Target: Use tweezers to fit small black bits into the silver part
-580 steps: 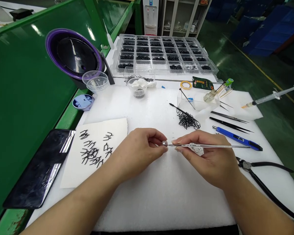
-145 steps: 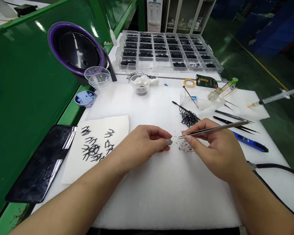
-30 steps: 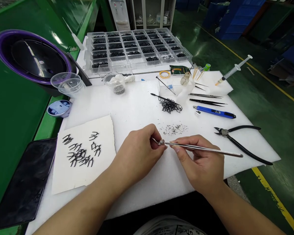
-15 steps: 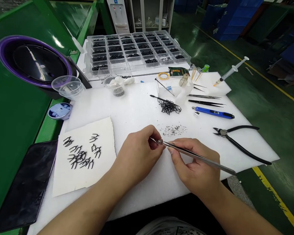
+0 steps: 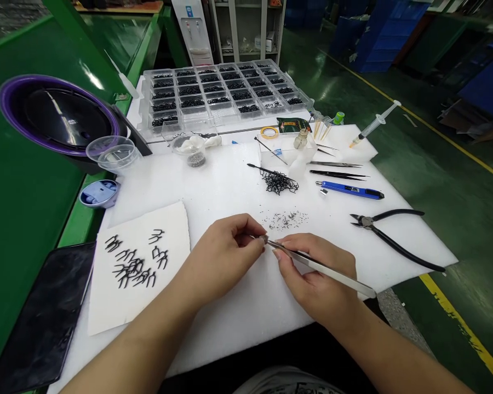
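Observation:
My left hand pinches something tiny between thumb and forefinger, too small to make out. In my right hand is a pair of metal tweezers, held like a pen, with the tips right at the left fingertips. Just beyond the hands lie many tiny dark bits scattered on the white foam board. Farther back is a heap of small black bent pieces. Left of my left hand, similar black forked pieces rest on a sheet of cream paper.
A clear compartment tray of black pieces stands at the back. To the right lie cutting pliers, a blue knife, spare tweezers and a syringe. At left are a purple-rimmed black round object, clear cups and a dark tablet-like slab.
The view has shifted slightly, so the table sits a little lower and to the left. The tweezers have turned a bit in my right hand. Both hands stay together at the fingertips.

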{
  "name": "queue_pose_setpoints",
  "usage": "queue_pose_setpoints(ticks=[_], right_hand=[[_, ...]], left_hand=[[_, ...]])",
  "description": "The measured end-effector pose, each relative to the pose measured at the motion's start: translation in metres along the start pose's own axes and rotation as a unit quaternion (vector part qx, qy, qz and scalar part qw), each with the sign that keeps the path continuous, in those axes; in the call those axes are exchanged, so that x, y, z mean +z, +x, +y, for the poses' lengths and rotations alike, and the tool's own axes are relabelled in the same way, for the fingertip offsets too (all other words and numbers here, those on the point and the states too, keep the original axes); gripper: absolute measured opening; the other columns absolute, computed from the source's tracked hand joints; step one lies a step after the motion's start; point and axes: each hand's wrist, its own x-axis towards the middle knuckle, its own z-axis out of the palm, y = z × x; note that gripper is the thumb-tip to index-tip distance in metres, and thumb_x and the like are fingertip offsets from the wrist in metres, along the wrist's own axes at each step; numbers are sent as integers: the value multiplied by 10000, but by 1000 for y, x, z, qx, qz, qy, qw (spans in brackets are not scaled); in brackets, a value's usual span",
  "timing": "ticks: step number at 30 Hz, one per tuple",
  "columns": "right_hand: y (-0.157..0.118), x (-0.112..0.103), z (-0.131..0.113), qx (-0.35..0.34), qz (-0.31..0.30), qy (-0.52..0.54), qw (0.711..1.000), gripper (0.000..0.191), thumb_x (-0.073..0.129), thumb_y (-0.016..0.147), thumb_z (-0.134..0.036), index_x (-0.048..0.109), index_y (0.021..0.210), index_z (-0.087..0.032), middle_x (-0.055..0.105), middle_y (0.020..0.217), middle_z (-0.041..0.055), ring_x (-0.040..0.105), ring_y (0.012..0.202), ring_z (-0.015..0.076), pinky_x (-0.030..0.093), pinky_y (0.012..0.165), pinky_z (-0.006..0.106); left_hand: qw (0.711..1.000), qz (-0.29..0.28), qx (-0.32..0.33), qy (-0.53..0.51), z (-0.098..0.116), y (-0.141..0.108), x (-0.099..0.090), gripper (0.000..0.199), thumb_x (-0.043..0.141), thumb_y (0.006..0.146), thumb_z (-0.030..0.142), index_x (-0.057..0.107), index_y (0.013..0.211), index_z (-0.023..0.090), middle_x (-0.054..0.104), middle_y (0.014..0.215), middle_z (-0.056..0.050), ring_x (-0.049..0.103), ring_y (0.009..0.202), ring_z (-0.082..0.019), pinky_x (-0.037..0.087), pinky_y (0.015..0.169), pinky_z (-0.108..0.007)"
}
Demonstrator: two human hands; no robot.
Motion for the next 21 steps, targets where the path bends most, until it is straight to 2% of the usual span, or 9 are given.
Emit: queue_pose_setpoints(ticks=[8, 13, 21], right_hand=[[-1, 2, 2, 10, 0, 18, 1000, 109, 666, 835, -104, 650, 911, -180, 757, 917, 31, 720, 844, 139, 570, 820, 235], [-1, 2, 3, 31, -8, 53, 998, 126, 670, 828, -101, 662, 925, -181, 752, 901, 25, 713, 806, 130, 570, 769, 231], [-1, -5, 5, 125, 13, 167, 978, 151, 703, 815, -136, 665, 936, -217, 739, 909, 14, 704, 855, 169, 574, 789, 298]], left_hand=[[1000, -6, -4, -27, -4, 1, -2, 192, 662, 826, 376, 661, 895, 197, 711, 827, -13, 662, 819, -216, 499, 768, -361], [998, -27, -2, -63, -7, 4, -4, 195, 686, 817, 359, 662, 901, 184, 723, 841, -23, 669, 831, -210, 500, 797, -359], [997, -29, -7, -70, -6, 7, -8, 151, 691, 813, 328, 674, 861, 186, 713, 784, -3, 644, 792, -169, 481, 773, -315]])
